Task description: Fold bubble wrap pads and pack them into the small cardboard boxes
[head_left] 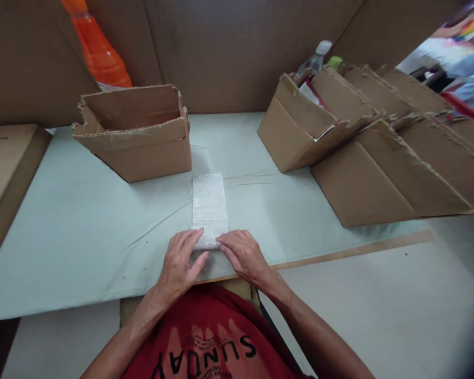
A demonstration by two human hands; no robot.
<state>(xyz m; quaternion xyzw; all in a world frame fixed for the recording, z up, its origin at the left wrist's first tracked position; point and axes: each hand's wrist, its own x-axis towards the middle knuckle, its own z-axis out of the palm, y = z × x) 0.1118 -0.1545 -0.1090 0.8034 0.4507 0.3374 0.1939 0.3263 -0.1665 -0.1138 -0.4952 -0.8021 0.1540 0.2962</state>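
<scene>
Fingers (pixel 233 242) apparently touch the bubble wrap's (pixel 209 206) near end.

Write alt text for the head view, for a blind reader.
A person's left hand and right hand touch the near end of a flat bubble-wrap strip on a pale green tabletop. Beyond are one cardboard box at left, an orange bottle behind it, and several boxes at right.

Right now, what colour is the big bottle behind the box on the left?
The bottle is bright orange; it shows best in the head view.
</scene>
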